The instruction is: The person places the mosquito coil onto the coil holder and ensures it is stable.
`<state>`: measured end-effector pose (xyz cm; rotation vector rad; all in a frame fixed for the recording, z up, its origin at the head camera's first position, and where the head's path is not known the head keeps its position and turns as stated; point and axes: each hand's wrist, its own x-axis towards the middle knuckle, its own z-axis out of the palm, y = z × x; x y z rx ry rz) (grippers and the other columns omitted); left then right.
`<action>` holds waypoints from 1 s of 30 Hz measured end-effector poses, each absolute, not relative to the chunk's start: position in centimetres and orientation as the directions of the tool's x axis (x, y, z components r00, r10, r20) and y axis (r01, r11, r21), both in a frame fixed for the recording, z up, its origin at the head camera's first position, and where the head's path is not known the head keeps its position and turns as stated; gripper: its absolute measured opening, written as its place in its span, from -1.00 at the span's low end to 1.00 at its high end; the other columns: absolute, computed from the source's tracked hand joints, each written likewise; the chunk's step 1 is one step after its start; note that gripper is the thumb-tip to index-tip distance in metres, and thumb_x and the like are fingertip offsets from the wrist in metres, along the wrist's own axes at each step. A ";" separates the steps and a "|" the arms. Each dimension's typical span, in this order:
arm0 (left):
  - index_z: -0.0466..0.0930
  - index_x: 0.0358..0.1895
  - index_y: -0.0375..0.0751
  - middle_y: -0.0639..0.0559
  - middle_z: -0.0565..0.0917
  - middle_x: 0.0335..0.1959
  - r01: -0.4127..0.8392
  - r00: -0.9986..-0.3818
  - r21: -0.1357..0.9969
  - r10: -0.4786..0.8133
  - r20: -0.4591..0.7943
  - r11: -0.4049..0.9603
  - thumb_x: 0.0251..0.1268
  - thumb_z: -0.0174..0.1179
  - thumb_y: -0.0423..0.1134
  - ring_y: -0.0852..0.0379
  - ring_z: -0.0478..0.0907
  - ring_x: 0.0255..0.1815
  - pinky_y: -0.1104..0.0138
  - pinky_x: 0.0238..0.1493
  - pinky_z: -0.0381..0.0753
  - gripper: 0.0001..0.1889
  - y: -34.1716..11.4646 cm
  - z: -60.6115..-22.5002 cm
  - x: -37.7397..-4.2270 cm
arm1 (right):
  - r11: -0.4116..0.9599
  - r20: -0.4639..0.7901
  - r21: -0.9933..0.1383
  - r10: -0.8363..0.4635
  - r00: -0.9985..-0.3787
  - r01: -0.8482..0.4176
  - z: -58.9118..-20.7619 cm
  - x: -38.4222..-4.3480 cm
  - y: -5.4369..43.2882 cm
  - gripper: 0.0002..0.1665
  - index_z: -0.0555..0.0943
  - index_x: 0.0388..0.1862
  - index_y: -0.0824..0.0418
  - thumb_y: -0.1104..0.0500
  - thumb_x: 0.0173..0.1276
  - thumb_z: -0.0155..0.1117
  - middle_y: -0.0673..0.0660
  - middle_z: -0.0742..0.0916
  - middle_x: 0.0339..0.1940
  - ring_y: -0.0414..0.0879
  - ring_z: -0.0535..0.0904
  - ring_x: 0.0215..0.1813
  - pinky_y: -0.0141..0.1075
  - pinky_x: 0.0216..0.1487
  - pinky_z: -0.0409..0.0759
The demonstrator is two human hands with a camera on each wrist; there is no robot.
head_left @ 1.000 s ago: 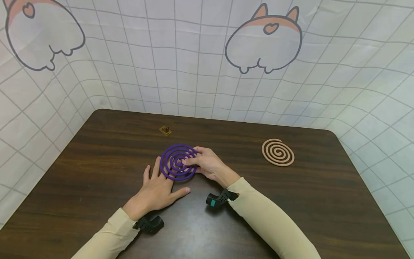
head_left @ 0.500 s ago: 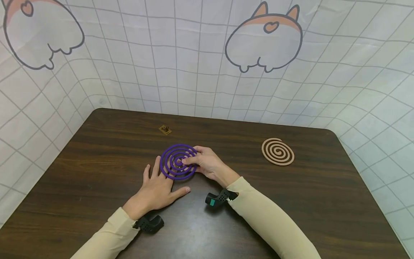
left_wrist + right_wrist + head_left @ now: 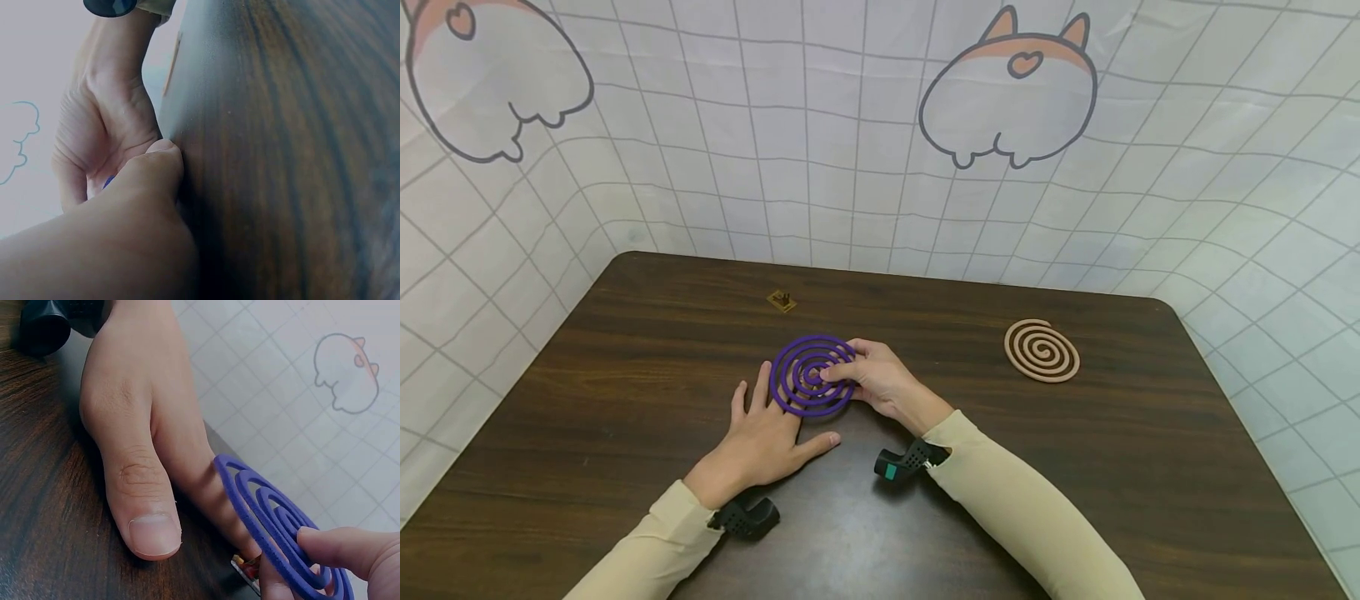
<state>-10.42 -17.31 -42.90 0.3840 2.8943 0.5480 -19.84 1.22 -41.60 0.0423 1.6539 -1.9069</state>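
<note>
My right hand [image 3: 886, 379] pinches a purple mosquito coil [image 3: 810, 377], its thumb on top near the middle and other fingers underneath. In the right wrist view the purple coil [image 3: 256, 530] is tilted, raised above the table. My left hand [image 3: 760, 446] lies palm down with spread, straight fingers, some reaching beneath the coil's left side, and its thumb points right. A small shiny piece with reddish colour [image 3: 250, 567] shows by the left fingertips under the coil; I cannot tell what it is. In the left wrist view, only a purple sliver [image 3: 109, 182] of the coil shows.
A tan mosquito coil [image 3: 1042, 351] lies flat at the right on the dark wooden table [image 3: 1120, 467]. A small gold metal plate with upright prongs [image 3: 782, 301] sits near the back edge. A white grid curtain [image 3: 820, 150] with cartoon animals hangs behind the table.
</note>
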 end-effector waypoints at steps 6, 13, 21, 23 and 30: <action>-0.11 0.72 0.15 -0.11 -0.14 0.77 0.220 -0.953 0.378 0.281 -0.116 0.899 0.39 0.10 0.43 -0.48 -0.43 0.72 -0.52 0.51 -0.30 -0.01 -17.3 -42.9 -10.5 | -0.033 -0.403 -0.889 -0.420 -0.813 0.458 -41.5 -19.9 1.2 -0.72 0.57 -0.08 0.22 0.44 0.31 0.40 -0.02 0.78 -0.28 -0.20 0.75 -0.27 -0.35 -0.26 0.75; -0.14 0.73 0.15 -0.11 -0.15 0.77 0.213 -0.953 0.370 0.275 -0.123 0.904 0.39 0.09 0.44 -0.45 -0.42 0.73 -0.51 0.53 -0.29 0.00 -17.2 -42.9 -10.5 | -0.045 -0.401 -0.884 -0.438 -0.805 0.465 -41.5 -19.9 1.3 -0.69 0.56 -0.04 0.24 0.47 0.31 0.37 -0.03 0.76 -0.28 -0.21 0.73 -0.28 -0.35 -0.27 0.72; -0.13 0.72 0.14 -0.12 -0.14 0.76 0.211 -0.954 0.370 0.273 -0.126 0.905 0.39 0.09 0.44 -0.45 -0.43 0.73 -0.50 0.53 -0.30 0.00 -17.2 -42.9 -10.5 | -0.051 -0.408 -0.878 -0.441 -0.800 0.476 -41.6 -19.9 1.3 -0.70 0.54 -0.08 0.21 0.47 0.33 0.37 -0.02 0.75 -0.25 -0.21 0.73 -0.25 -0.36 -0.26 0.72; -0.13 0.72 0.14 -0.12 -0.14 0.77 0.211 -0.954 0.372 0.274 -0.124 0.904 0.39 0.09 0.44 -0.45 -0.43 0.73 -0.50 0.53 -0.30 0.00 -17.2 -42.9 -10.5 | -0.049 -0.407 -0.879 -0.441 -0.800 0.475 -41.6 -19.9 1.3 -0.70 0.54 -0.07 0.21 0.47 0.33 0.37 -0.01 0.75 -0.25 -0.21 0.73 -0.25 -0.36 -0.26 0.73; -0.15 0.73 0.15 -0.10 -0.16 0.77 0.214 -0.953 0.375 0.276 -0.121 0.902 0.39 0.08 0.45 -0.44 -0.44 0.73 -0.50 0.53 -0.30 0.00 -17.3 -42.9 -10.5 | -0.045 -0.414 -0.876 -0.439 -0.798 0.480 -41.5 -19.9 1.3 -0.69 0.55 -0.06 0.21 0.46 0.32 0.37 -0.01 0.76 -0.23 -0.20 0.74 -0.24 -0.36 -0.25 0.73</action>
